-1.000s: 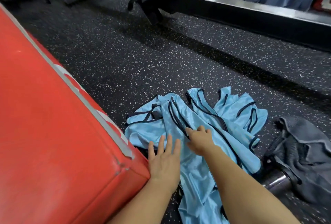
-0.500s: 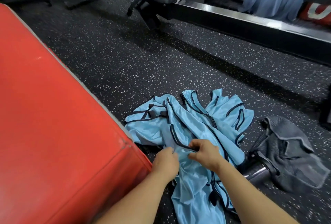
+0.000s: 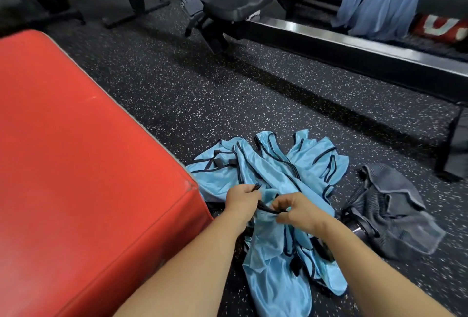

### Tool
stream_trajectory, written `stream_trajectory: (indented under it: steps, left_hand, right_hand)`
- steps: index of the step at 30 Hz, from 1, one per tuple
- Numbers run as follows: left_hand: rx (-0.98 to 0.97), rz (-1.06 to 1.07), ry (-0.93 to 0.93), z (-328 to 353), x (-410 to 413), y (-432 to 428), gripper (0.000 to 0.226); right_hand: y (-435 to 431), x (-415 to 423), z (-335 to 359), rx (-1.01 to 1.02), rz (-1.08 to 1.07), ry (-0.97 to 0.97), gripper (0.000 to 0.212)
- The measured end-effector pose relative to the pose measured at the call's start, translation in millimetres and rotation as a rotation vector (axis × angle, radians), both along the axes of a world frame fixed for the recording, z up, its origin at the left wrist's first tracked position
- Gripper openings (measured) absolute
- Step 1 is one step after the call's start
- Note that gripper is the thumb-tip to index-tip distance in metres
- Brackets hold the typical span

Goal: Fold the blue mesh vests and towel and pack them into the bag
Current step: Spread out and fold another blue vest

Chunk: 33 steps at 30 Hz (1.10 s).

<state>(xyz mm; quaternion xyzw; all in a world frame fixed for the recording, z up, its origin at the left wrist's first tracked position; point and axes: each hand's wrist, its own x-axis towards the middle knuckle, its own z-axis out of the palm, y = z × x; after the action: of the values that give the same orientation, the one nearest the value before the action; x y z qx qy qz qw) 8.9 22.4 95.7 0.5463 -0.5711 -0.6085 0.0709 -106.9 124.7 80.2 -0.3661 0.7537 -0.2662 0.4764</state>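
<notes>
Both the left hand (image 3: pixel 241 199), flat a second ago, and the right hand (image 3: pixel 296 211) are now pinching one dark-trimmed edge among the blue mesh vests (image 3: pixel 304 162) heaped at lower centre, likely starting a fold.

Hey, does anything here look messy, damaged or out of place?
The blue mesh vests lie in a tangled heap on the floor, unfolded; the left hand and right hand grip one's black trim. The red pad has a scuffed corner. A grey cloth lies crumpled beside the vests.
</notes>
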Motion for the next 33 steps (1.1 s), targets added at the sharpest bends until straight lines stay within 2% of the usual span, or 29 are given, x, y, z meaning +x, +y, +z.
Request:
stream_trajectory:
  steps: [2, 5, 8, 11, 13, 15, 17, 19, 21, 23, 25, 27, 29, 31, 33]
  left_hand:
    - [-0.067, -0.048, 0.056, 27.3, 1.0, 3.1, 0.015]
    - [-0.168, -0.115, 0.096, 66.9, 4.2, 5.7, 0.011]
    - [-0.254, -0.157, 0.136, 109.0, 11.9, 8.9, 0.021]
    - [-0.37, -0.239, 0.147, 149.2, 21.8, 15.3, 0.02]
    - [-0.45, -0.289, 0.154, 172.9, 29.5, 22.5, 0.022]
    - [-0.524, -0.333, 0.165, 192.8, 38.2, 29.9, 0.029]
    - [-0.628, -0.385, 0.172, 210.9, 46.6, 38.3, 0.036]
    - [-0.704, -0.437, 0.181, 226.4, 54.1, 45.3, 0.038]
    - [-0.745, -0.449, 0.199, 241.4, 61.8, 50.7, 0.038]
    - [-0.73, -0.425, 0.215, 253.4, 70.9, 54.6, 0.032]
    - [-0.584, -0.344, 0.275, 265.0, 81.0, 57.2, 0.027]
    - [-0.316, -0.225, 0.381, 279.5, 89.7, 59.1, 0.023]
    - [-0.09, -0.122, 0.458, 295.1, 96.3, 58.5, 0.008]
    - [-0.077, -0.09, 0.443, 310.6, 101.5, 53.5, 0.015]
    - [-0.24, -0.156, 0.344, 320.7, 104.8, 47.7, 0.022]
  right_hand:
    - [0.7, 2.4, 28.3, -0.024, -0.055, -0.045, 0.018]
    - [4.9, -2.0, 70.1, -0.096, -0.186, -0.009, 0.017]
    - [3.2, -0.9, 122.6, -0.107, -0.281, -0.08, 0.014]
    - [7.8, 4.2, 180.8, -0.124, -0.456, -0.2, 0.036]
    - [9.2, 9.2, 215.8, -0.198, -0.391, -0.236, 0.038]
    - [12.8, 10.9, 234.7, -0.211, -0.396, -0.263, 0.051]
    - [12.6, 17.3, 248.9, -0.22, -0.371, -0.18, 0.057]
    - [15.0, 29.9, 267.7, -0.185, -0.365, -0.155, 0.051]
    - [13.7, 40.2, 279.7, -0.178, -0.357, -0.141, 0.03]
    - [14.3, 49.8, 291.9, -0.2, -0.34, -0.08, 0.004]
    - [13.1, 55.8, 303.8, -0.276, -0.341, -0.039, 0.018]
    - [12.2, 60.4, 317.6, -0.42, -0.356, -0.059, 0.025]
    - [13.4, 66.4, 329.7, -0.51, -0.325, -0.084, 0.028]
    - [16.0, 75.0, 340.4, -0.527, -0.238, -0.017, 0.029]
    - [17.8, 82.6, 345.5, -0.532, -0.189, 0.058, 0.028]
